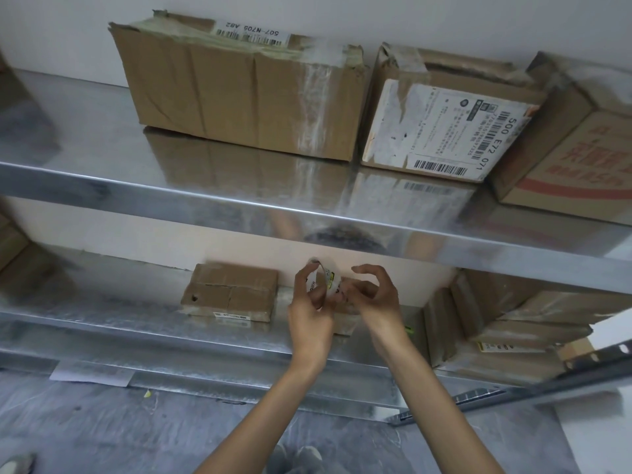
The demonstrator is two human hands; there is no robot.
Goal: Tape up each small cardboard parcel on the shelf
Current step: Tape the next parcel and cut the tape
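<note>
Small cardboard parcel (231, 294) sits flat on the lower shelf (136, 325), pushed back against the wall, left of where the person is working. Its top flaps look like they meet in a seam down the middle, and I can't tell if there's fresh tape on it yet.

Just right of it, the left hand (309, 302) has its fingers and thumb wrapped round a tape roll (325, 278), holding it up in front of the shelf. The right hand (372, 295) is right up against the roll, thumb and a finger nipping at its edge and the other fingers curled loosely above. Looks to me like they're hunting for the loose end.

A second bit of cardboard (343, 328) peeks out under the wrists, mostly hidden, so no idea what shape it's in. Further right is a stack of bigger boxes (506, 316).

If it were me: keep the roll steady in the left hand, scrape the end up with a nail, and peel a decent length before going near the parcel. Then lay it straight along the seam and press it down flat, so it doesn't wrinkle or stick to itself.
</note>
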